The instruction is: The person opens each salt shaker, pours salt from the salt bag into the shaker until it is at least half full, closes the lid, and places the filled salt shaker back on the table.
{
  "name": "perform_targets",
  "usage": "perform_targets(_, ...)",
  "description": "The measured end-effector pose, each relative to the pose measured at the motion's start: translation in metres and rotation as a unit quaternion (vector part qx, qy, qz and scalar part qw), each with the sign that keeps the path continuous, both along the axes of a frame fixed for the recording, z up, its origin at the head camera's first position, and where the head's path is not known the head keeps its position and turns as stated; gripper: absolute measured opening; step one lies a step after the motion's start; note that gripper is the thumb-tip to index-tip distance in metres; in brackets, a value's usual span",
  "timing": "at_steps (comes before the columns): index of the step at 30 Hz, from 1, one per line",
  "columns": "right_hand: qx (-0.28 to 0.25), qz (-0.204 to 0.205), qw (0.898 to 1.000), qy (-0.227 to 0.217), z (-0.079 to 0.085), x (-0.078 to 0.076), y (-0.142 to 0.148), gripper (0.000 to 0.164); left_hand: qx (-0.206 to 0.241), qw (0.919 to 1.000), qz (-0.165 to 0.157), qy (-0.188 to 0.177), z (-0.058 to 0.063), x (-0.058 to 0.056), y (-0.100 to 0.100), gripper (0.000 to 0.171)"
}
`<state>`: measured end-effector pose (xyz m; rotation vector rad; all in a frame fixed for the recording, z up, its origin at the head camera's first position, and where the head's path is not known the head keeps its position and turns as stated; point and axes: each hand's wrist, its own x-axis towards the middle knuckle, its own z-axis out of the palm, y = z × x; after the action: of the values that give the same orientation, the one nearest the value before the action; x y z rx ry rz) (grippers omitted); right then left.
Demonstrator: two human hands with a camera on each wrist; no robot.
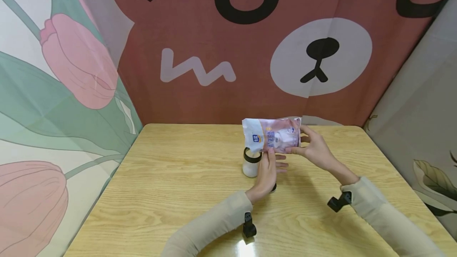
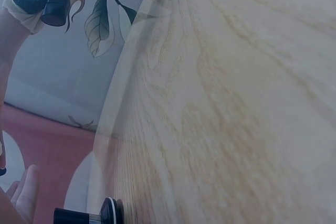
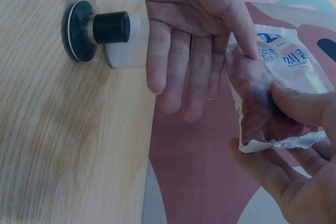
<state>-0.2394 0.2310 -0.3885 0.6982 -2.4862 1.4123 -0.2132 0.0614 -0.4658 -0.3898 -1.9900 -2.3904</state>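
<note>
My right hand [image 1: 314, 150] holds a pink and white plastic packet [image 1: 273, 135] with blue print by its right end, the thumb in front and the fingers behind. In the right wrist view, the right hand [image 3: 302, 166] pinches this packet [image 3: 262, 98]. The left hand [image 1: 265, 173] is under the packet, fingers stretched out, its thumb touching the packet's lower edge. A jar [image 1: 251, 166] with a black rim stands on the table behind the left hand, beneath the packet's left end. Partly hidden by that hand is a black knobbed piece [image 3: 81, 31], seen better in the right wrist view.
The wood-grain table [image 1: 171, 177] extends to a back edge against a cloth [image 1: 200, 102] printed with a bear face. Printed cloths also hang at both sides. A small black camera sits on each sleeve cuff.
</note>
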Motion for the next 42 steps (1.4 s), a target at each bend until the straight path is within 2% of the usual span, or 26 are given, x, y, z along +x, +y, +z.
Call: perform_targets(42,0.008,0.001,1.0,0.0,-0.0001,-0.0008,-0.0009,0.072,0.006,1.0,-0.006,0.003,-0.0023,0.0005,-0.0004,0.05)
